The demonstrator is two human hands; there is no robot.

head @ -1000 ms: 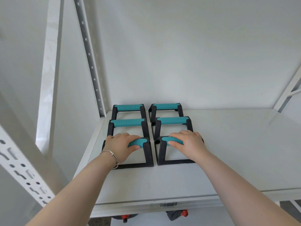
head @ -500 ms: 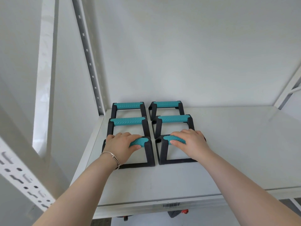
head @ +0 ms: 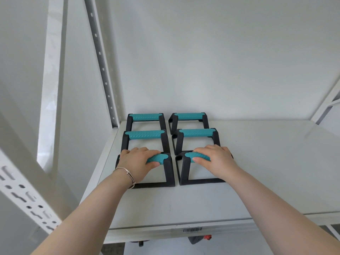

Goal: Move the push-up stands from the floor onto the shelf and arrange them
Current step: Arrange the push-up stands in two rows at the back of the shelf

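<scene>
Several black push-up stands with teal grips stand in two columns on the white shelf (head: 257, 172), at its left rear. My left hand (head: 137, 162), with a bracelet on the wrist, is closed over the teal grip of the front left stand (head: 168, 173). My right hand (head: 215, 160) is closed over the grip of the front right stand (head: 184, 173). Both front stands rest flat on the shelf, a narrow gap between them. Behind them are the middle left stand (head: 144, 134), the middle right stand (head: 197, 133), the back left stand (head: 145, 117) and the back right stand (head: 188, 116).
A perforated grey upright (head: 103, 69) rises at the shelf's back left corner, and a white slotted post (head: 25, 197) crosses the lower left. A white wall closes the back. A barcode label (head: 192, 229) sits on the front lip, with dark objects (head: 199, 238) below.
Both hands stay on the front pair of stands. The view has tilted slightly, so the stands sit a little higher in the picture; the front stands have edged slightly backward towards the middle row.
</scene>
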